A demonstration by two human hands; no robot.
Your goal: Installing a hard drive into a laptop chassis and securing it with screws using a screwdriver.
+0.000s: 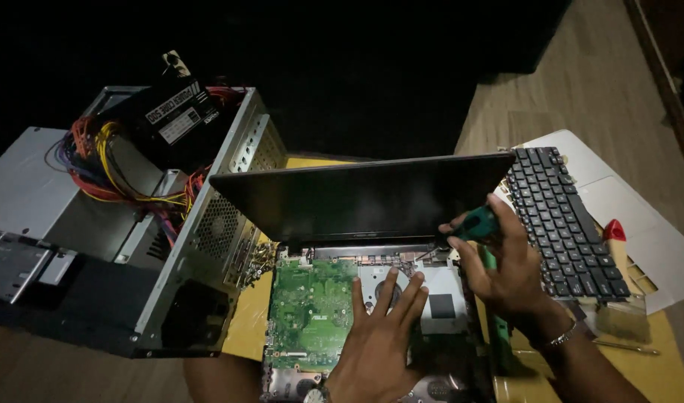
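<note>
- The open laptop (372, 298) lies on a yellow table (249, 321), right under both hands. Its bottom half has no cover, so the inside parts show.
- The screwdriver (473, 224) has a green handle. It is in the right hand (506, 272), and its tip points down at the back corner of the laptop, near the hinge.
- The right hand's fingers are curled tight around the green handle. A shiny bracelet (562, 337) sits on that wrist.
- The left hand (375, 336) lies flat on the inside of the laptop. Its fingers are straight and spread a little. They hold nothing and only press down.
- The tips of the left fingers touch a round fan (377, 287) and a grey metal plate (443, 295).
- Just to the left of those fingers is a green circuit board (308, 310).
- Past the fingertips, the dark laptop screen (361, 195) stands up and leans back.
- To the right of the right hand lies a loose black keyboard (566, 224). It rests on a white laptop cover (655, 246).
- Near the keyboard is a paintbrush (620, 287) with a red handle.
- Far to the left of the left hand is a big grey computer case (133, 239), lying open. Red, yellow and orange wires (110, 168) spill from it, next to a black power box (174, 112).
</note>
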